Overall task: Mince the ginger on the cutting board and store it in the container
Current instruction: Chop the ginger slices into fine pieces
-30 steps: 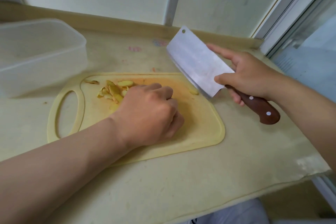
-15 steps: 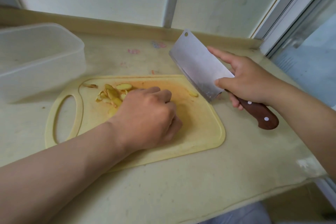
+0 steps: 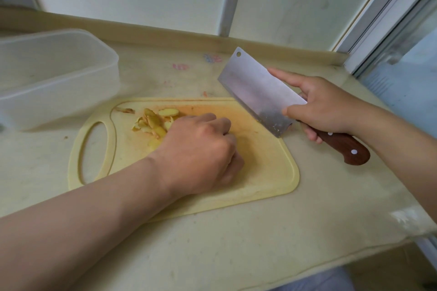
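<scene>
A yellow cutting board (image 3: 272, 172) lies on the counter. Ginger slices (image 3: 153, 120) are piled on its far left part. My left hand (image 3: 201, 153) rests on the board with its fingers curled down over the right side of the pile; what lies under the fingers is hidden. My right hand (image 3: 324, 106) grips a cleaver (image 3: 255, 87), thumb and forefinger pinching the blade, the other fingers round the wooden handle (image 3: 347, 151). The blade is tilted, its edge low over the board's far right edge. A clear plastic container (image 3: 54, 73) stands at the far left.
The beige counter (image 3: 236, 238) ends at a front edge close to me and at a torn right corner (image 3: 406, 217). A low ledge and wall run along the back. A window frame (image 3: 378, 21) rises at the right.
The cleaver has come down and nearer to the board's far right edge, and now hides the small ginger piece there. My left hand has stayed over the ginger.
</scene>
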The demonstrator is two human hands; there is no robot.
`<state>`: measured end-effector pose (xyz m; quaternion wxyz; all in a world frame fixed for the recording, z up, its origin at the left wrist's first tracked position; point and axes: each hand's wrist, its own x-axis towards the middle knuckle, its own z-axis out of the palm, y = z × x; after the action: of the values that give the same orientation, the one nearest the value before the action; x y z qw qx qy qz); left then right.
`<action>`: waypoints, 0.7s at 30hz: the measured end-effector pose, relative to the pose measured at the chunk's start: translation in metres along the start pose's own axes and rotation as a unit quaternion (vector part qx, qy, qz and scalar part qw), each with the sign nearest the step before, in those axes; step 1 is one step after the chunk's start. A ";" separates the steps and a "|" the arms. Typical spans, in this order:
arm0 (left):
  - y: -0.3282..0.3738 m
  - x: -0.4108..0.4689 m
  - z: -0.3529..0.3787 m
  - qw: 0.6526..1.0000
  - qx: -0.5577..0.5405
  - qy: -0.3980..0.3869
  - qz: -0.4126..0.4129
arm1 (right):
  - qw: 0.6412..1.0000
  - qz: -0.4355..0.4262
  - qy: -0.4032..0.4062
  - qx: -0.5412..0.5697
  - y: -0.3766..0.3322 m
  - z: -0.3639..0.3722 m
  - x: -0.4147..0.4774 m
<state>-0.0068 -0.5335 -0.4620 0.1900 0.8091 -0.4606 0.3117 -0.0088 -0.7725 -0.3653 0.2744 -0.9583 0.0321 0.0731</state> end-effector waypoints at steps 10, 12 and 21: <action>0.018 0.011 -0.018 0.999 0.012 -0.010 -0.040 | 0.991 -0.037 0.009 0.130 -0.017 0.012 -0.011; 0.017 0.024 -0.035 0.997 0.030 -0.018 -0.074 | 0.982 -0.050 0.000 0.182 -0.021 0.022 -0.007; -0.065 0.045 -0.082 0.908 0.031 -0.274 -0.316 | 0.949 -0.067 -0.046 0.305 -0.019 0.043 0.010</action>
<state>0.0392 -0.4804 -0.3731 0.1201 0.9712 -0.2050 0.0152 -0.0022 -0.7344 -0.3930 0.5587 -0.8246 -0.0237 0.0850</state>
